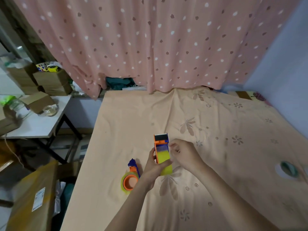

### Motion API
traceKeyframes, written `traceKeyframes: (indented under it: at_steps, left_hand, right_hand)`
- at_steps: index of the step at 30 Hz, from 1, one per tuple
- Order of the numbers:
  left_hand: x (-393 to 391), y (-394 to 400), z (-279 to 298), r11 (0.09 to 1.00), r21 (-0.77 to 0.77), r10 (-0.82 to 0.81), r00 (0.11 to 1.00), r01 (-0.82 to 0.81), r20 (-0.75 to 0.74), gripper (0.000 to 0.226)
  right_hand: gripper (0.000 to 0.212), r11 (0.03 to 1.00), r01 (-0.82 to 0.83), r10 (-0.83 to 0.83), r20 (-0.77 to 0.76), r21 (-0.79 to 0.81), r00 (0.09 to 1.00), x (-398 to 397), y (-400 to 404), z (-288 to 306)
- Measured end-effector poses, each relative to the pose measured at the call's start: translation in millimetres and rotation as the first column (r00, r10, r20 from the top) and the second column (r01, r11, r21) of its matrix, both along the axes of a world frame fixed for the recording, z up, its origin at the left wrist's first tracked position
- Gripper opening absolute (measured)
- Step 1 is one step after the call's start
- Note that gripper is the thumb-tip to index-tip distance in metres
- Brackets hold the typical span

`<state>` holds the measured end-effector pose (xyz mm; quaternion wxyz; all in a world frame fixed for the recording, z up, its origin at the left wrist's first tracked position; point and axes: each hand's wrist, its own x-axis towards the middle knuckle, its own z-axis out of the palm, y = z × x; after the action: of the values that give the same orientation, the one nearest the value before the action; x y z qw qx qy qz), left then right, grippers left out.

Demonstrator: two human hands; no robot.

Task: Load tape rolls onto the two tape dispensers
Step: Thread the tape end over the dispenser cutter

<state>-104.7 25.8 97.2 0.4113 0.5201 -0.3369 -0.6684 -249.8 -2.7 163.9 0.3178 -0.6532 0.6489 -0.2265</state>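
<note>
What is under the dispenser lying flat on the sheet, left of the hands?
The flat dispenser rests on the peach floral sheet, a yellowish tape roll around its orange hub. The left hand covers its right edge; the sheet hides whatever lies beneath.

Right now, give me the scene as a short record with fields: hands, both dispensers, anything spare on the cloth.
left hand: grips the held dispenser round its yellow tape roll
right hand: fingers curled at the dispenser's right side; whether they pinch the tape end cannot be told
held dispenser: orange and blue, roll loaded
second dispenser: lies on the cloth left of the hands, roll on it
spare roll: greenish, far right on the cloth
surface: peach floral cloth
</note>
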Motion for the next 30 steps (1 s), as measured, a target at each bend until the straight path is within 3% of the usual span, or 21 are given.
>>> traceKeyframes:
  at_steps: [5, 9, 14, 17, 22, 30]
  left_hand:
    - [-4.8, -22.9, 1.8, 0.996, -0.072, -0.042, 0.994, 0.049, 0.099, 0.081]
    - [-6.1, -35.5, 2.9, 0.997, -0.060, -0.036, 0.992, 0.043, 0.123, 0.086]
    - [-10.8, -45.2, -1.9, 0.997, -0.042, -0.068, 0.995, 0.071, 0.074, 0.087]
    - [-12.2, -47.1, -6.1, 0.995, -0.002, -0.097, 0.995, 0.097, -0.023, 0.090]
    - [-15.7, -48.2, -1.4, 0.986, 0.025, -0.156, 0.973, 0.163, -0.170, 0.070]
    - [-18.8, -44.1, -1.5, 0.976, 0.107, -0.177, 0.975, 0.192, -0.136, 0.061]
  right_hand:
    - [0.041, 0.992, -0.129, 0.127, -0.212, 0.004, 0.969, 8.3, -25.1, 4.8]
    - [0.031, 0.981, -0.187, 0.194, -0.319, 0.053, 0.928, 10.3, -40.7, 9.7]
    - [0.011, 0.973, -0.199, 0.225, -0.294, 0.115, 0.929, 5.0, -60.3, 13.6]
    - [0.013, 0.974, -0.187, 0.214, -0.241, 0.130, 0.947, 3.2, -60.5, 11.1]
    - [0.011, 0.971, -0.211, 0.234, -0.242, 0.114, 0.942, 0.4, -56.8, 9.0]
    - [0.020, 0.958, -0.220, 0.269, -0.311, 0.182, 0.912, -6.6, -50.8, 14.6]
